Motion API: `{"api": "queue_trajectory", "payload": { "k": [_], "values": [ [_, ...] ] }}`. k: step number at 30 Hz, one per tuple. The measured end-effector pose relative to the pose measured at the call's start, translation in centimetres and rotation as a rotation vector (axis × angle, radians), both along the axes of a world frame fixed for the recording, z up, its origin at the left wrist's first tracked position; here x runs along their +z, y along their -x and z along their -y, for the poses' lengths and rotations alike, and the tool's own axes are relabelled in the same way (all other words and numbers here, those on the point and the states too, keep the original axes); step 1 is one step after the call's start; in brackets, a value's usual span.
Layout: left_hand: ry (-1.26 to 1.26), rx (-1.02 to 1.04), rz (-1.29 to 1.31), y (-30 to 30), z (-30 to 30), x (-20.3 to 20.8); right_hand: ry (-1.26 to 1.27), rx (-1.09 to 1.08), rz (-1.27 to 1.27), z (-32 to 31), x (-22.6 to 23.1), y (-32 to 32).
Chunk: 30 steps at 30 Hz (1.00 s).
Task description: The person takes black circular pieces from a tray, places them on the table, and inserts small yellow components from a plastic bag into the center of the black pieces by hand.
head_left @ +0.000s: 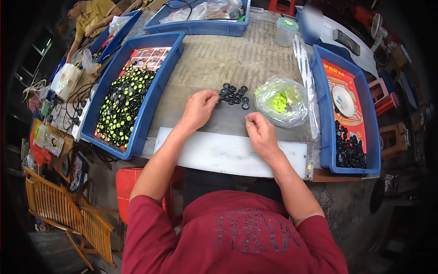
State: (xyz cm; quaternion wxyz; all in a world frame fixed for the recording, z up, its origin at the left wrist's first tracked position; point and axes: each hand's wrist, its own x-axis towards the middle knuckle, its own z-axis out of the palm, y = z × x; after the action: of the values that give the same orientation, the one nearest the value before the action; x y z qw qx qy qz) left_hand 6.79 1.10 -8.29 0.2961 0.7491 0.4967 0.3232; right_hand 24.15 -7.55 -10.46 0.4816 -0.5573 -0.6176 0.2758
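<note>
A small pile of black round plastic pieces point(234, 95) lies on the worktable in front of me. My left hand point(200, 108) is at the pile's left side, thumb and fingers pressed together; whatever they may hold is hidden. Close to the clear plastic bag point(292, 116), my right hand point(261, 133) has its fingers curled in a pinch, and I cannot make out anything in it. Inside the open bag are small flat yellow-green pieces point(279, 101). To the left, a blue tray point(169, 59) holds a heap of black pieces with yellow-green centres point(125, 102).
A white board point(228, 153) runs along the table's near edge. At right, another blue tray point(322, 105) holds loose black pieces point(350, 148) and a white oval dish point(343, 101). A lidded clear jar point(285, 33) stands at the back. A person point(93, 20) sits at far left.
</note>
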Motion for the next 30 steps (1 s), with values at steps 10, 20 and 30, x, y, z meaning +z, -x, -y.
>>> {"api": "queue_trajectory", "payload": {
  "k": [10,20,30],
  "values": [
    [0.650,-0.184,0.638,-3.6,3.0,1.2,0.029,-0.030,-0.146,0.0,0.2,-0.2],
    [0.705,-0.326,0.793,-4.5,3.4,-0.1,0.181,-0.022,-0.510,-0.3,-0.2,-0.6],
    [0.443,-0.487,0.697,-4.3,2.8,-0.9,0.273,0.003,-0.633,-0.4,0.4,-0.8]
  ]
}}
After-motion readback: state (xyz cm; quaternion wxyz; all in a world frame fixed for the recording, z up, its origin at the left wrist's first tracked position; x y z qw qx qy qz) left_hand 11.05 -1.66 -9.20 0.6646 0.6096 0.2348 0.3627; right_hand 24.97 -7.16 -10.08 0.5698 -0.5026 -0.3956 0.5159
